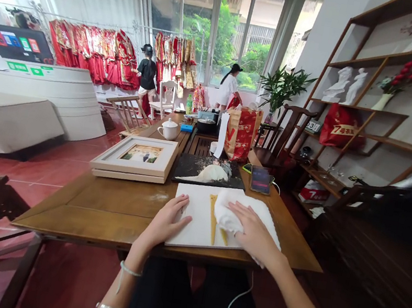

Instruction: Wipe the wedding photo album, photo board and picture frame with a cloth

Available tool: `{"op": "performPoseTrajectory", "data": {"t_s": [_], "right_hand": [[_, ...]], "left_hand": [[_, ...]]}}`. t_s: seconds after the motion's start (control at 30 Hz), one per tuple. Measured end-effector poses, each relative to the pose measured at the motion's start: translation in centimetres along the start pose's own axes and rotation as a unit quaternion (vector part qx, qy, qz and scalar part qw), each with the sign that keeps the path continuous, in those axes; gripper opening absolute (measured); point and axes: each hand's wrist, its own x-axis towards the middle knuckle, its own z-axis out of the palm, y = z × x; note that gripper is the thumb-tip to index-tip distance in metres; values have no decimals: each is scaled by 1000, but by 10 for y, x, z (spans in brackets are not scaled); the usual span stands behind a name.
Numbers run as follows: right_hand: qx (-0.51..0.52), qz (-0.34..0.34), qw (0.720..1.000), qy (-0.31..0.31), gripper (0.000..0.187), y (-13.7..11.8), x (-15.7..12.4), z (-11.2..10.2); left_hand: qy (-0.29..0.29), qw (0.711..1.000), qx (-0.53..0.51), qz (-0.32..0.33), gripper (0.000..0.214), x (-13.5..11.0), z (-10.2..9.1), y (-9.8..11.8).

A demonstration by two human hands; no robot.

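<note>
A white flat board with a yellow strip down its middle lies at the near edge of the wooden table. My left hand rests flat on the board's left edge, fingers stretched out. My right hand presses a white cloth onto the board's right side, fingers spread over it.
Stacked picture frames, a dark picture and a phone lie beyond the board. Farther back stand a teapot and a red bag. Wooden chairs flank the table. Two people stand by racks of red garments at the window.
</note>
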Motion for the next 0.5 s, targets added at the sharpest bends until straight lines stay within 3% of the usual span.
{"op": "performPoseTrajectory", "data": {"t_s": [0.1,0.2,0.27,0.5], "right_hand": [[-14,28,999,-11,69,14,33,-4],[-22,20,999,-18,71,15,43,1],[-28,-2,999,-19,75,7,31,5],[7,-63,998,-16,88,-19,-54,2]], "left_hand": [[0,1000,0,3,46,0,0,0],[5,1000,-4,1,47,0,1,-2],[10,1000,-7,-6,47,0,3,-3],[11,1000,-10,-8,46,0,3,-4]]}}
